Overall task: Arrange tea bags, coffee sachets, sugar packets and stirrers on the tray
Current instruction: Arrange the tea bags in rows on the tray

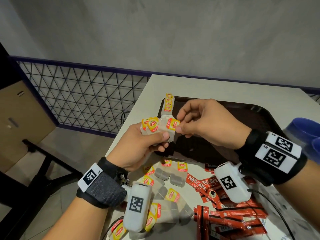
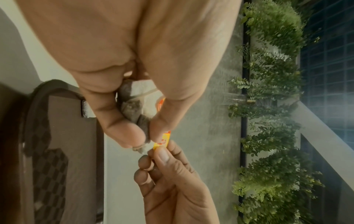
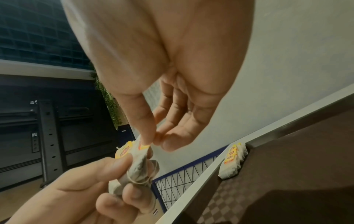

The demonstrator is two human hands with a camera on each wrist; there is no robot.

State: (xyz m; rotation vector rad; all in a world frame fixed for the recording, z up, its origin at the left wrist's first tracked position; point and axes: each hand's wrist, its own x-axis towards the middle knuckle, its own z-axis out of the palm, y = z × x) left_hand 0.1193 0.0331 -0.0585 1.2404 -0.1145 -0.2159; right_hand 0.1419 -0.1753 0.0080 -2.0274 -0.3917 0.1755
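Observation:
My left hand (image 1: 147, 142) grips a bunch of tea bags (image 1: 155, 129) with yellow Lipton tags, held above the left edge of the dark brown tray (image 1: 242, 122). My right hand (image 1: 194, 118) pinches the yellow tag (image 1: 173, 125) of the front tea bag between thumb and forefinger. In the right wrist view the pinched tag (image 3: 143, 146) sits just above the bunch (image 3: 134, 171). In the left wrist view the tag (image 2: 162, 141) shows between both hands. A short row of tea bags (image 1: 168, 103) lies in the tray's far left corner (image 3: 232, 160).
Loose tea bags (image 1: 166, 175) and red Nescafe sachets (image 1: 225, 213) lie heaped on the white table (image 1: 190, 87) in front of the tray. A blue object (image 1: 306, 134) stands at the right. The table's left edge drops off beside a wire mesh fence (image 1: 83, 94).

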